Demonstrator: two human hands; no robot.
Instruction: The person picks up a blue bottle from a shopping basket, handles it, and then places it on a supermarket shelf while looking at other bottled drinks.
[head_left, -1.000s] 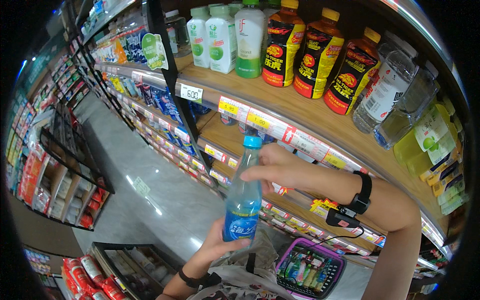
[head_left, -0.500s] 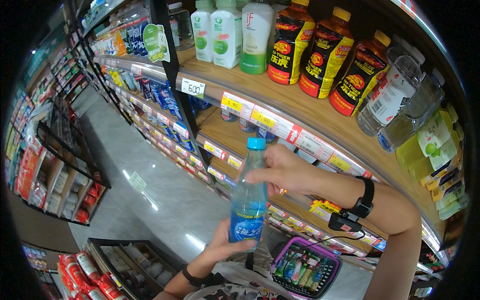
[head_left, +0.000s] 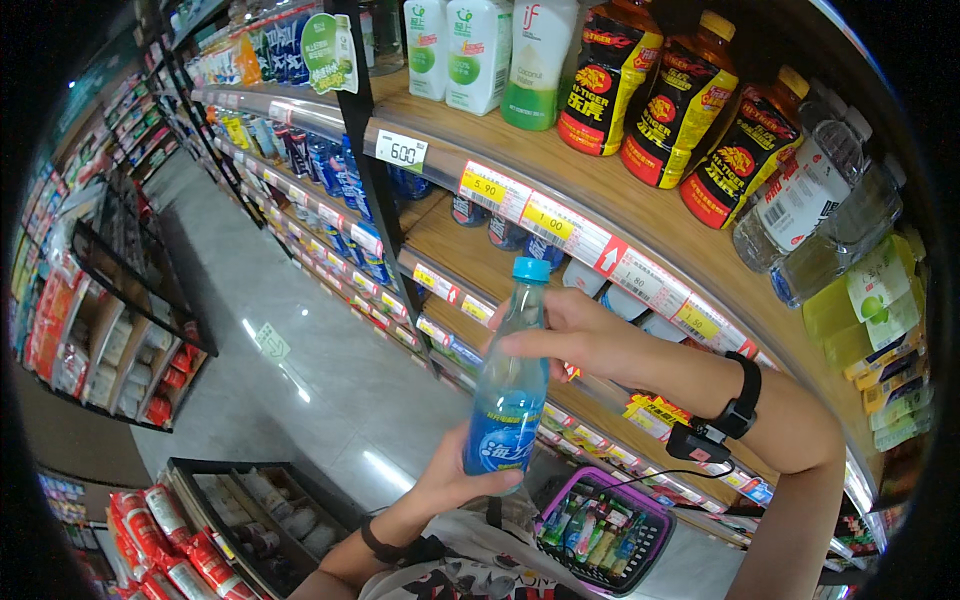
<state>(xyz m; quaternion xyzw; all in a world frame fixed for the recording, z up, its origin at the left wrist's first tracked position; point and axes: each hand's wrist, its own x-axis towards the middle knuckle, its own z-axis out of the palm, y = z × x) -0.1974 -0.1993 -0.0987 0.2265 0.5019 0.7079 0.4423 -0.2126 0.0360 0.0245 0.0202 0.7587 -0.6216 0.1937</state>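
Note:
Between my two hands stands a clear plastic drink bottle (head_left: 512,400) with a blue cap and a blue label, slightly tilted, with pale blue liquid inside. My left hand (head_left: 455,475) is closed round its lower end, below and beside the label. My right hand (head_left: 555,330) grips the bottle near its neck, thumb across the front and fingers behind, partly hidden by the glassy plastic. The cap is on. A black strap with a small device sits on my right forearm.
Shelves (head_left: 620,205) on the right hold black-and-yellow bottles (head_left: 608,80), white-and-green bottles (head_left: 478,60) and clear water bottles (head_left: 800,190). Below my hands is a purple-rimmed basket (head_left: 668,535) with several packages. Left are a low rack (head_left: 200,470) with red packs (head_left: 165,540) and a grey floor aisle (head_left: 320,360).
The view has shifted, so the shelves appear a little further right and higher. The bottle, still in both hands, sits slightly further right in the picture.

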